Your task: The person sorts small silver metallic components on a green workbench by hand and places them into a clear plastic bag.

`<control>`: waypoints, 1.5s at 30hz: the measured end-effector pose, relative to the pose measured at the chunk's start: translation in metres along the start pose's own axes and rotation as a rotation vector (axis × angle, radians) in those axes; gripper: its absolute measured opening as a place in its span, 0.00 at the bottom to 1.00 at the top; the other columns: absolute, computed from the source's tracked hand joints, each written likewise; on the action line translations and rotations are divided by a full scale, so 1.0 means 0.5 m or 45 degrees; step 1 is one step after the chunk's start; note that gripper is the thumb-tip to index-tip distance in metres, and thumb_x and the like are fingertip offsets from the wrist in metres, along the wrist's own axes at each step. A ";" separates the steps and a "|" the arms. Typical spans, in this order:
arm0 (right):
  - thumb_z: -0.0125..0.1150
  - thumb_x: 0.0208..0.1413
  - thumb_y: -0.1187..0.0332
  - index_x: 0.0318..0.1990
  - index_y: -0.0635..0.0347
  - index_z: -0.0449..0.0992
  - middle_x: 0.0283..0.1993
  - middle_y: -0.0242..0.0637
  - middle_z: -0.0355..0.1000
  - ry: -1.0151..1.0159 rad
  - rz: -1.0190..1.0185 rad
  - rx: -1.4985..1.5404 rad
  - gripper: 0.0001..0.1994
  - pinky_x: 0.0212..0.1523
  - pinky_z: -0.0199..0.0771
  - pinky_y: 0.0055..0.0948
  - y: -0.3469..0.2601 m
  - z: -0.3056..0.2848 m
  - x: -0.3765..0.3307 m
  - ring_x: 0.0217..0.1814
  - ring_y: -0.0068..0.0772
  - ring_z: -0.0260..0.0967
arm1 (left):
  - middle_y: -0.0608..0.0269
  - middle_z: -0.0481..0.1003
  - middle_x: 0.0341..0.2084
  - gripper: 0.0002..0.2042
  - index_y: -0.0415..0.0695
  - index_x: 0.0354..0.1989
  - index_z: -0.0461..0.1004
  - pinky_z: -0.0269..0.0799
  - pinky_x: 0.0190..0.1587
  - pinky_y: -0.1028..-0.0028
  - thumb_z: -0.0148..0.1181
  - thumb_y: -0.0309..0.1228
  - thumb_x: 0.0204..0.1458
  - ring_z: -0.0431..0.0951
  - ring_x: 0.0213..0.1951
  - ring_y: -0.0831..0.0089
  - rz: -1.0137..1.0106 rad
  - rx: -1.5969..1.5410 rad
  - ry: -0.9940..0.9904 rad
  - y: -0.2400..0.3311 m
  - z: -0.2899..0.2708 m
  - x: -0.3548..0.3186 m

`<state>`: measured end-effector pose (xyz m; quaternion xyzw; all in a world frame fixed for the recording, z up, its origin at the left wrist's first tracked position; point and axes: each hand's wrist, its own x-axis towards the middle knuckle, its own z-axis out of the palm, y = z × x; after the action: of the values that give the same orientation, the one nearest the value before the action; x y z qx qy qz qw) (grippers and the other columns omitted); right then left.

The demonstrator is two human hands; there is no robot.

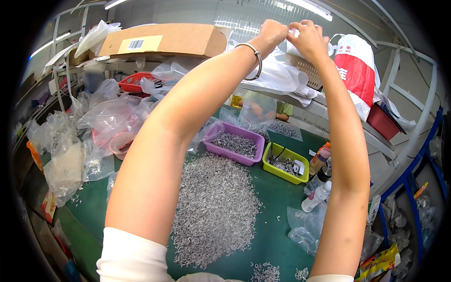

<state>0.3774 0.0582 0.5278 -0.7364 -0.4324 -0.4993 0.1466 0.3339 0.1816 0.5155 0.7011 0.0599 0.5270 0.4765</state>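
Fluorescent tubes (310,7) hang over a cluttered workshop, where a shelf (324,110) runs above a green table (275,197). On the shelf, a brown box (188,40) carries a pale yellow label (152,44) with a black barcode and small print. Farther right stands a red-and-white bag (354,70) with large white characters on its red part and small red marks above.

Both arms are raised to shelf height. The left hand (274,32), with a bracelet (258,58) on its forearm, is curled narrow; the right hand (310,40) is just beside it, fingers bent. A bit of white plastic (294,33) shows between them, by the right fingertips — whether either hand grips it, I cannot tell. It lies above the tan crate (307,70) and left of the red-and-white bag.

Well below the hands, between the forearms, a broad pile (211,207) of small grey curved pieces covers the table. Behind it sit a purple tray (230,156) and a lime tray (282,174), both holding small pieces, with bottles (315,197) near the right forearm. Clear bags (112,113) crowd the left — and a co-worker's sleeve (283,109) shows under the shelf.
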 end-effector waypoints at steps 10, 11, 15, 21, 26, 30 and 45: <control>0.50 0.54 0.48 0.55 0.30 0.71 0.65 0.33 0.58 -0.192 0.064 0.026 0.20 0.60 0.50 0.64 0.031 -0.001 0.019 0.67 0.47 0.52 | 0.58 0.73 0.20 0.12 0.35 0.27 0.74 0.67 0.29 0.72 0.53 0.33 0.53 0.71 0.24 0.71 0.368 -0.060 0.128 -0.010 0.019 -0.016; 0.50 0.54 0.48 0.55 0.30 0.71 0.64 0.34 0.58 -0.205 0.066 0.036 0.20 0.60 0.50 0.64 0.031 -0.001 0.020 0.67 0.48 0.52 | 0.51 0.75 0.23 0.12 0.34 0.28 0.75 0.69 0.34 0.68 0.53 0.33 0.52 0.75 0.28 0.64 0.393 -0.038 0.170 -0.011 0.025 -0.009; 0.49 0.56 0.47 0.56 0.30 0.70 0.64 0.34 0.58 -0.247 0.089 0.036 0.20 0.60 0.49 0.65 0.034 -0.004 0.024 0.67 0.49 0.51 | 0.45 0.77 0.23 0.13 0.33 0.27 0.76 0.71 0.37 0.64 0.53 0.33 0.52 0.78 0.29 0.57 0.460 -0.054 0.202 -0.007 0.029 -0.013; 0.46 0.57 0.45 0.57 0.27 0.69 0.65 0.34 0.57 -0.385 0.153 0.074 0.20 0.60 0.48 0.65 0.044 -0.003 0.048 0.68 0.49 0.48 | 0.43 0.74 0.19 0.14 0.31 0.22 0.73 0.70 0.34 0.62 0.52 0.31 0.51 0.76 0.24 0.56 0.561 -0.103 0.301 0.013 0.032 -0.022; 0.44 0.59 0.46 0.58 0.25 0.66 0.67 0.33 0.54 -0.543 0.164 0.056 0.20 0.61 0.47 0.64 0.078 0.029 0.096 0.70 0.49 0.45 | 0.43 0.73 0.17 0.14 0.31 0.20 0.71 0.68 0.32 0.60 0.52 0.30 0.50 0.74 0.23 0.55 0.593 -0.134 0.344 0.027 0.035 -0.035; 0.42 0.60 0.47 0.60 0.25 0.64 0.69 0.32 0.51 -0.586 0.264 0.054 0.20 0.62 0.48 0.60 0.041 0.007 0.082 0.71 0.49 0.43 | 0.42 0.73 0.17 0.13 0.31 0.19 0.70 0.68 0.31 0.60 0.52 0.30 0.50 0.73 0.21 0.55 0.637 -0.074 0.415 0.037 0.026 -0.032; 0.60 0.48 0.45 0.31 0.59 0.79 0.33 0.40 0.75 -0.020 -0.404 -0.010 0.22 0.46 0.60 0.41 0.022 -0.117 -0.041 0.44 0.40 0.69 | 0.55 0.74 0.31 0.11 0.32 0.39 0.72 0.72 0.36 0.74 0.48 0.28 0.55 0.75 0.33 0.71 0.304 -0.505 0.177 0.012 0.020 -0.079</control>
<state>0.3478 0.0039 0.5396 -0.6632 -0.5426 -0.5121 0.0595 0.3220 0.1491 0.4932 0.5580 -0.0954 0.6281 0.5339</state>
